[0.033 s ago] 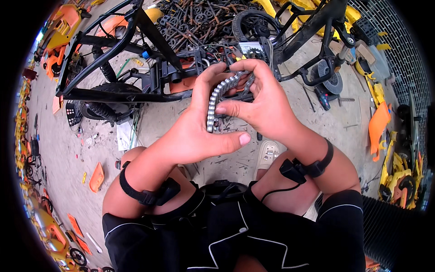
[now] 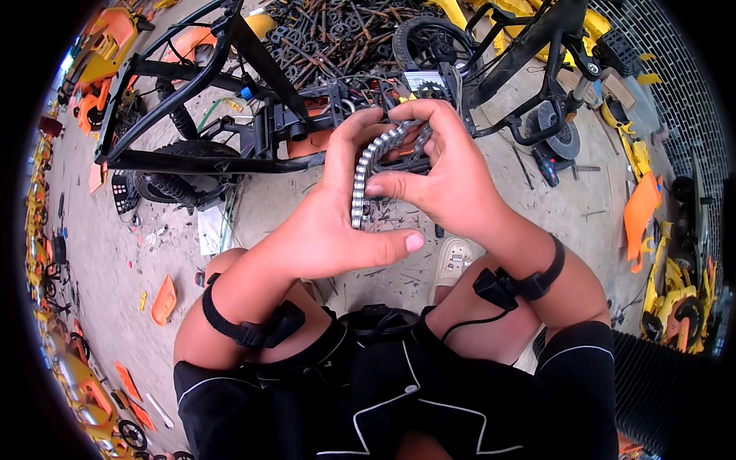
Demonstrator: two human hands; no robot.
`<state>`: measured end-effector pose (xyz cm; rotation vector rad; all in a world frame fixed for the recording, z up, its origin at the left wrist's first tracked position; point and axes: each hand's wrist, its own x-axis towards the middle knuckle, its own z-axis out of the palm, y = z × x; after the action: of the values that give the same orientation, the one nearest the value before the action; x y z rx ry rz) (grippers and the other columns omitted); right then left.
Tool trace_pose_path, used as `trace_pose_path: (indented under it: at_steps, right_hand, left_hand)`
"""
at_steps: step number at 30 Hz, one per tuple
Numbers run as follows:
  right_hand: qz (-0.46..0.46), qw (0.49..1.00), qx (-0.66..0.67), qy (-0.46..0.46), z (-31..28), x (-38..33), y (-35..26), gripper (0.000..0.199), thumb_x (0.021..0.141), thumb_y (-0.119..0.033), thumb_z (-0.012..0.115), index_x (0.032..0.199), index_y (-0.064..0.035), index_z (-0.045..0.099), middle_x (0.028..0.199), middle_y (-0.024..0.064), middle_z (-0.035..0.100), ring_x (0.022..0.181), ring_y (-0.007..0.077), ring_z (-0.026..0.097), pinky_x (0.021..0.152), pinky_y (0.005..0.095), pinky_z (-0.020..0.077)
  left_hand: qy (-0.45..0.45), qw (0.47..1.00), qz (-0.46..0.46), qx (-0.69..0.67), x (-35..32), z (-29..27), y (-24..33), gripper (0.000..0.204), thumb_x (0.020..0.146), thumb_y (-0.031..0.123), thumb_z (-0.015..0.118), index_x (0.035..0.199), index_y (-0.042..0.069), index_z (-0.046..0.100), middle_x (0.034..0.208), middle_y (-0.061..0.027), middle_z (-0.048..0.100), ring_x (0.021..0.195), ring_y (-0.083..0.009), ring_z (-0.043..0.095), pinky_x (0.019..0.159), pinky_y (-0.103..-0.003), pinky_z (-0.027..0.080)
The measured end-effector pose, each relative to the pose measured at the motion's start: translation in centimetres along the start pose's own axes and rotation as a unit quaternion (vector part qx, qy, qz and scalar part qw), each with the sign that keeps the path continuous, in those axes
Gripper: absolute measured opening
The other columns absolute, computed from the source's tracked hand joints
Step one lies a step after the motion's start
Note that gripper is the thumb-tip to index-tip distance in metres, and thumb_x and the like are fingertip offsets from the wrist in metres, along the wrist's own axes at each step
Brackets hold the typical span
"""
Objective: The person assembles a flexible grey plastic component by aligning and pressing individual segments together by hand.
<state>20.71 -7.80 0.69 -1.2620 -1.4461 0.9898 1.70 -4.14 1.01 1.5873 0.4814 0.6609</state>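
Observation:
A metal roller chain (image 2: 363, 176) curves in an arch between my two hands, in front of my body. My left hand (image 2: 326, 230) cups its outer left side with bent fingers, while the thumb stretches out to the right, off the chain. With fingers bent over the top, my right hand (image 2: 448, 180) grips the chain from the right, its thumb reaching to the inner side of the links. Part of the chain is hidden behind the right fingers. Beyond the hands stands a black motorbike-like frame (image 2: 222, 162) with a sprocket (image 2: 432, 90).
A heap of rusty metal parts (image 2: 330, 38) lies at the back, beside a wheel (image 2: 433, 46). On the floor to the right is a power drill (image 2: 547, 165). An orange shell piece (image 2: 163, 300) lies at left. Yellow panels (image 2: 644, 215) line the right side.
The chain's lower end has slipped very slightly down and to the right against my left palm. Both hands keep nearly the same place.

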Motion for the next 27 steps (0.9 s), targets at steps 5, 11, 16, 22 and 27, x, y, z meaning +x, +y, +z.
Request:
trace_pose_path:
  at_steps: [5,11,16,22,27]
  right_hand:
    - [-0.070,0.997,-0.033,-0.012,-0.2,0.0,0.2,0.076,0.069,0.000,0.091,0.132,-0.0031,0.049,0.125,0.0074,0.048,0.110,0.0183,0.057,0.094,0.0344,0.0522]
    - [-0.111,0.994,0.001,0.000,0.0,-0.2,0.1,0.078,0.067,-0.004,0.093,0.132,-0.0043,0.050,0.126,0.0072,0.046,0.115,0.0185,0.054,0.096,0.0348,0.0506]
    - [-0.132,0.990,-0.046,-0.002,-0.3,-0.4,-0.3,0.080,0.066,-0.005,0.094,0.133,-0.0060,0.050,0.127,0.0069,0.047,0.114,0.0187,0.053,0.095,0.0344,0.0495]
    - [-0.093,0.995,0.017,0.028,0.4,-0.7,-0.5,0.082,0.068,-0.003,0.093,0.136,-0.0071,0.047,0.127,0.0055,0.048,0.110,0.0174,0.054,0.096,0.0351,0.0494]
    - [-0.083,0.996,0.001,0.041,0.4,-1.0,-0.9,0.073,0.079,0.001,0.084,0.139,-0.0055,0.044,0.128,0.0049,0.050,0.111,0.0152,0.054,0.097,0.0345,0.0496]
  left_hand:
    - [-0.025,0.998,0.036,0.033,-0.1,-0.2,-0.1,0.132,0.067,0.033,0.095,0.157,0.002,0.004,0.154,-0.0258,0.026,0.145,-0.0363,0.035,0.114,-0.046,0.039]
    - [-0.041,0.996,0.066,0.054,0.0,-0.4,-0.5,0.139,0.059,0.039,0.098,0.156,0.002,0.005,0.154,-0.0249,0.026,0.147,-0.0373,0.031,0.115,-0.048,0.037]
    - [-0.047,0.985,0.104,0.130,0.0,-0.7,0.0,0.142,0.057,0.039,0.099,0.156,0.003,0.005,0.154,-0.0266,0.026,0.146,-0.0383,0.032,0.116,-0.050,0.036]
    - [-0.023,0.989,0.118,0.089,0.5,0.1,0.3,0.137,0.063,0.029,0.095,0.160,0.005,0.001,0.155,-0.0289,0.029,0.143,-0.0387,0.039,0.112,-0.050,0.041]
    - [0.003,0.994,0.110,0.018,0.6,0.6,0.2,0.128,0.069,0.020,0.090,0.161,0.006,0.002,0.154,-0.0281,0.031,0.142,-0.0365,0.041,0.114,-0.049,0.040]
